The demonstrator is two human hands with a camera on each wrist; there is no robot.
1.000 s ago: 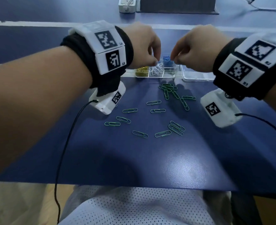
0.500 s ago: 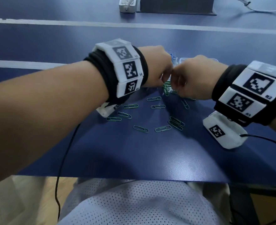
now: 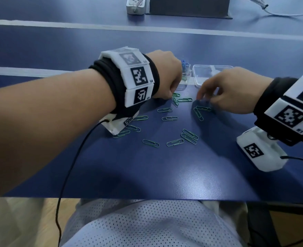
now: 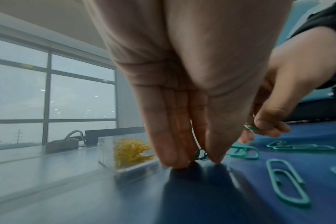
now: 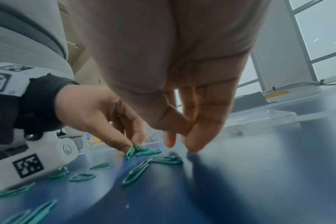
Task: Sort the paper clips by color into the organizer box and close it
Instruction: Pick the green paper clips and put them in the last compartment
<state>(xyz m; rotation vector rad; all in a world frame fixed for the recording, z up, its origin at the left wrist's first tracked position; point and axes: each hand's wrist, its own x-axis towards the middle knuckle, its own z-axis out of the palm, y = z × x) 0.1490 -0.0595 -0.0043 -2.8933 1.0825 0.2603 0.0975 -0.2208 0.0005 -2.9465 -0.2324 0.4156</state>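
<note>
Blue table (image 3: 165, 175) | both my hands dropped from organizer box (image 3: 184, 81) to green clips (image 3: 168, 118) | left hand (image 3: 165, 72) pinches one (image 4: 201, 154) | right hand (image 3: 225, 93) pinches another (image 4: 249, 127) | green sorting begins.

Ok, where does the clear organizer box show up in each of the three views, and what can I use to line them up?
Head: the organizer box lies just past the left hand, partly hidden by it.
Left wrist: the box sits left of the fingers, with yellow clips inside.
Right wrist: the box is a blur behind the left hand's fingertips.
Shared landmark: the left hand pinching a green paper clip beside the box.
</note>
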